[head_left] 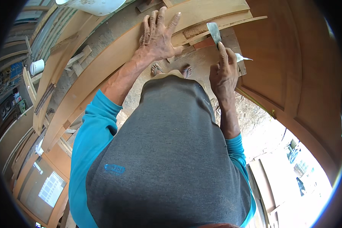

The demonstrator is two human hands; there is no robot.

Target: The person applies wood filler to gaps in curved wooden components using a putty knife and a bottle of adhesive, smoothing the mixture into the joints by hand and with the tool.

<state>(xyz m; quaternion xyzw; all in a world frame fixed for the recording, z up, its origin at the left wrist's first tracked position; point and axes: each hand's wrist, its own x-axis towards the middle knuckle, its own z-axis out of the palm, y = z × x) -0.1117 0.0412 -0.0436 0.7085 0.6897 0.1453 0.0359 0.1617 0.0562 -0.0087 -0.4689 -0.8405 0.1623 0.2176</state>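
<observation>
My left hand (155,40) lies on a long, pale wooden board (102,60), its fingers spread. The board looks curved here and runs from the lower left to the upper right. In my right hand (225,76) is a putty knife (214,32), its metal blade pointing up and away from me; the fingers cover its handle. Just past the board's near edge is a thin strip of wood (239,22), close to the blade. A white nozzle tip (241,57) shows beside my right hand, and the rest of that thing is hidden behind the hand.
A large brown wooden panel (273,53) stands along the right. A white container (95,5) is at the top edge, and a white cup (37,67) is at the left among lengths of timber (45,95). My sandalled feet are on the ground below the board.
</observation>
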